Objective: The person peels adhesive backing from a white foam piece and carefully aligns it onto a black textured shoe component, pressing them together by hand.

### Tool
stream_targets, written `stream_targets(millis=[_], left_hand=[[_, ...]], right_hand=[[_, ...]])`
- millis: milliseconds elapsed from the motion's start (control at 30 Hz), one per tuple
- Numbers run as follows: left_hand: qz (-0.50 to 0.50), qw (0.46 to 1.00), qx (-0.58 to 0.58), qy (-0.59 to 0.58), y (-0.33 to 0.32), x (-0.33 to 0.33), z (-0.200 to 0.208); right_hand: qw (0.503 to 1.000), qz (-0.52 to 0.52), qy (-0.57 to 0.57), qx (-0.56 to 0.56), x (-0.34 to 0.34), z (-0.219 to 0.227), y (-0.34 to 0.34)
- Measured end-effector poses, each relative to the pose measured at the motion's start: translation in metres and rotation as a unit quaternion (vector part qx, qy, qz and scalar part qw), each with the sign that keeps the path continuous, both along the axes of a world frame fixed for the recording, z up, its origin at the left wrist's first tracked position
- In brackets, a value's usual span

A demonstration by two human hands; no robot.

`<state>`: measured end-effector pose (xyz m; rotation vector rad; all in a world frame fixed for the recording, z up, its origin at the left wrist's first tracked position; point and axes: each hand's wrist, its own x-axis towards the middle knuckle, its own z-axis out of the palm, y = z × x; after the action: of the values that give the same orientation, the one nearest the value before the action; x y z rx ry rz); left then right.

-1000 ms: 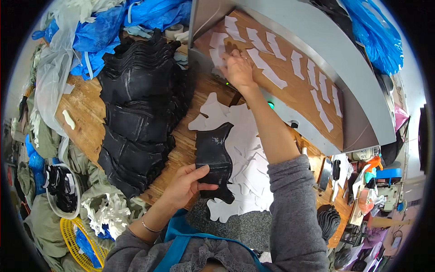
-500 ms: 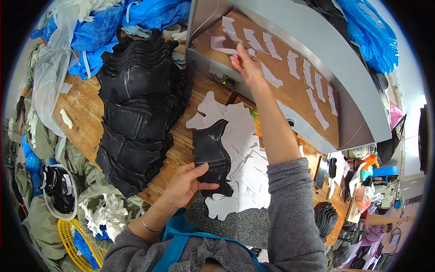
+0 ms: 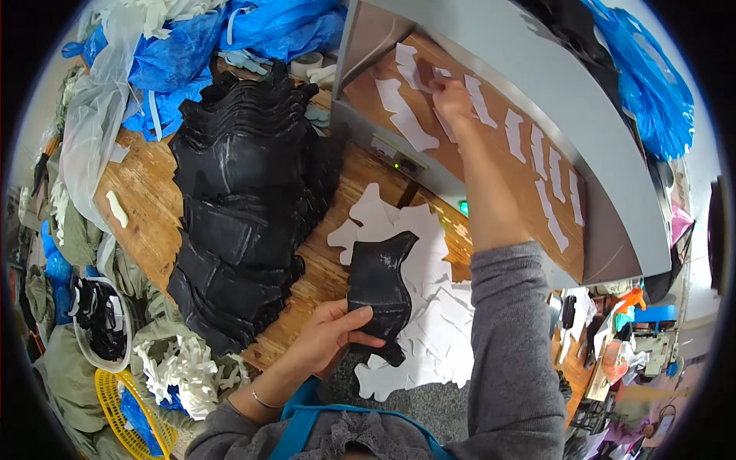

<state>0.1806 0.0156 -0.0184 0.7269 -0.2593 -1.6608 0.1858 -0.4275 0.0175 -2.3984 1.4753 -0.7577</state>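
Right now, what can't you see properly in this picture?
In the head view:
Bare right hand: too blurred to tell whether it pinches anything.
Underside of the curved black sheet piece in the bare left hand: hidden by its own top face.
Lowest flat white cutouts: covered by those above.
Shiny blue plastic bag: cut off by the upper edge.

Black piece [image 3: 377,276], matt and leather-like

Two hands [image 3: 328,337] [image 3: 455,103], one held black piece [image 3: 378,276], one yellow basket [image 3: 112,410]
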Motion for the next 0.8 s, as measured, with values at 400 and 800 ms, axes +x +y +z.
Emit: stream_targets(millis=[400,800], left_hand=[[0.018,0.999,0.009,-0.026,-0.005,0.009,-0.013],[0.003,0.999,0.028,0.016,-0.008,0.001,-0.012]], right_hand=[[0.988,0.057,0.136,0.043,0.035,-0.009,-0.046],[0.99,0.044,0.132,0.026,0.037,-0.023,-0.089]])
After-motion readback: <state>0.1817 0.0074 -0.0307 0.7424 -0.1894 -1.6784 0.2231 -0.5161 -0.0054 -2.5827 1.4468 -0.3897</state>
